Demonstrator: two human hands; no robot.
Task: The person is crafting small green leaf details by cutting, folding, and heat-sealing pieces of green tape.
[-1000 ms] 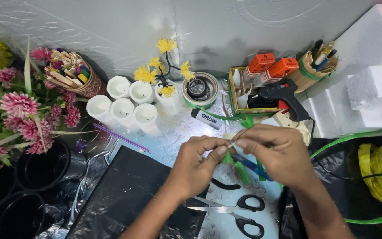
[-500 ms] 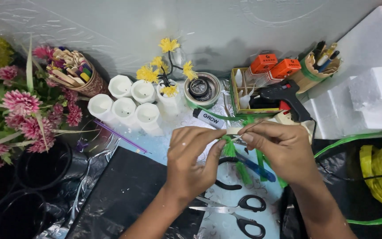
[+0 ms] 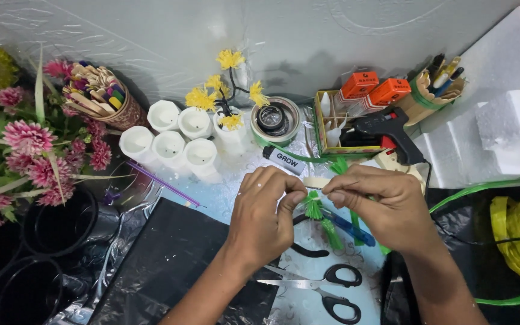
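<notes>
My left hand (image 3: 269, 216) and my right hand (image 3: 377, 204) meet over the table, fingertips pinching a small green fringed piece of plastic strip (image 3: 315, 210) on a thin stem. Green strands hang down from it between my hands. A blue-handled tool (image 3: 347, 225) lies under my right hand. Black-handled scissors (image 3: 326, 286) lie open on the table just below my hands. A long green ribbon (image 3: 476, 189) trails away to the right from behind my right hand.
White cups (image 3: 170, 141) and a small yellow flower sprig (image 3: 230, 90) stand at the back. A black glue gun (image 3: 386, 129), tape rolls (image 3: 275, 120), a box with orange-capped items (image 3: 371, 90), pink flowers (image 3: 28, 150), black pots (image 3: 55, 225), foam blocks (image 3: 513, 129) and black plastic sheet (image 3: 170, 265) surround the work spot.
My hands have risen slightly and drawn closer, and my fingers have shifted along the green piece, turning it between them. The scissors and other things have not moved.
</notes>
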